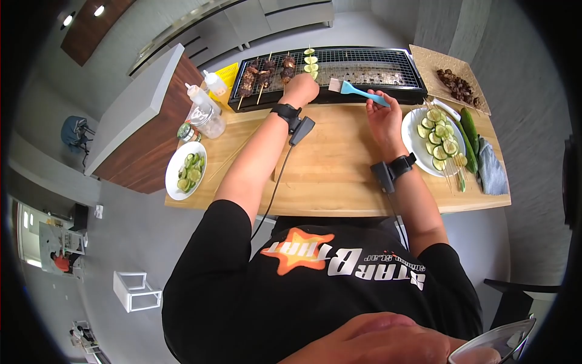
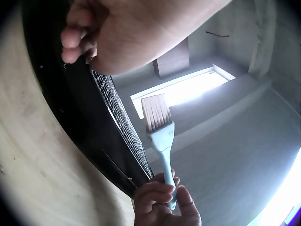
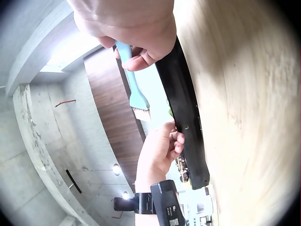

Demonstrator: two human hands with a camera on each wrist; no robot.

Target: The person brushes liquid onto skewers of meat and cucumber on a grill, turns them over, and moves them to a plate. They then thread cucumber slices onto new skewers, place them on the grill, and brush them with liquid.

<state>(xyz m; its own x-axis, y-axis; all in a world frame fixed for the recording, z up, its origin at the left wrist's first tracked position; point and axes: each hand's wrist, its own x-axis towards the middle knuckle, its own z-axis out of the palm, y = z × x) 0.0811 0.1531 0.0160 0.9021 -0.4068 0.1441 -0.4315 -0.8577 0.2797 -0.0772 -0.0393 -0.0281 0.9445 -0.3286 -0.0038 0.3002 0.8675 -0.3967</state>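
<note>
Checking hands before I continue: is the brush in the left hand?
No, the right hand holds the blue brush by its handle.

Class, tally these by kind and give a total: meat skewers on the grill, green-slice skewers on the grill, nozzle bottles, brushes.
Meat skewers on the grill: 3
Green-slice skewers on the grill: 1
Nozzle bottles: 2
Brushes: 1
Total: 7

My head feed shows a white stool [image 1: 123, 293] on the floor at eight o'clock, a wood-sided counter [image 1: 138, 141] near ten, and a blue chair [image 1: 74, 131] beyond it. Grey cabinets [image 1: 244, 25] span eleven to twelve; ceiling spotlights [image 1: 99, 11] glow around ten.
</note>
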